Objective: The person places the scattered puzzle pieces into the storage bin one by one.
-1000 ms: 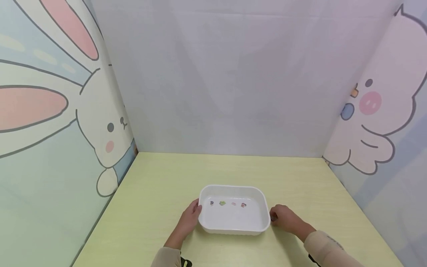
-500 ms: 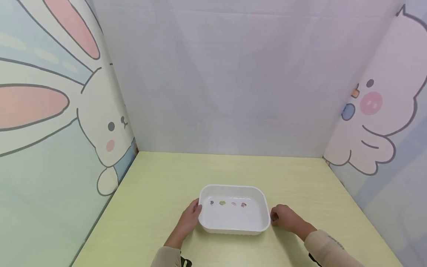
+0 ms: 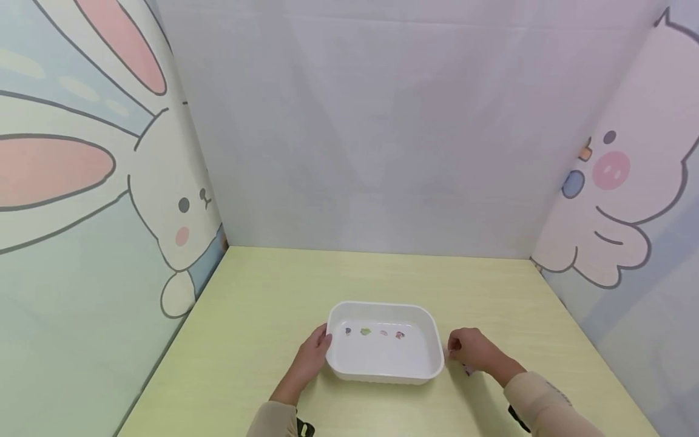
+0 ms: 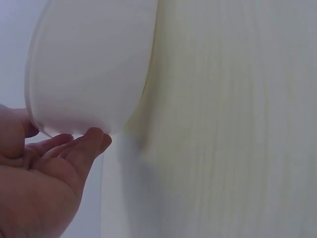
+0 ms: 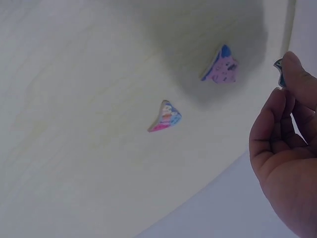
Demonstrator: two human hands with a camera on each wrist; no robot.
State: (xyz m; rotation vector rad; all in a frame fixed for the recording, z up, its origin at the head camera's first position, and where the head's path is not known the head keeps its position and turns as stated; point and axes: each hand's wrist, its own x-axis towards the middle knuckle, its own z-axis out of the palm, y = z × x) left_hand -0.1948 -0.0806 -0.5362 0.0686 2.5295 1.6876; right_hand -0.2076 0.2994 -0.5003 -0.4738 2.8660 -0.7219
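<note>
A white rectangular tray (image 3: pixel 382 362) stands on the table. My left hand (image 3: pixel 309 357) grips its left end, with the thumb at the rim and the fingers under the outer wall in the left wrist view. Off the tray's right side, my right hand (image 3: pixel 476 351) pinches a small dark-and-white flat piece (image 5: pixel 280 73) between thumb and fingers; its kind is unclear, as the fingertips cover part of it. Two more small pieces lie on the table nearby: a pink-purple one with blue edges (image 5: pixel 224 68) and a multicoloured one (image 5: pixel 167 117).
Several small coloured figures (image 3: pixel 365 331) sit in a row inside the tray, toward its far side. The pale wooden table (image 3: pixel 262 285) ends at a light curtain (image 3: pixel 355 152) behind, with cartoon-printed panels on both sides.
My right hand has shifted slightly away from the tray's right end, and a purple piece now shows beneath it. My left hand keeps its grip on the tray.
</note>
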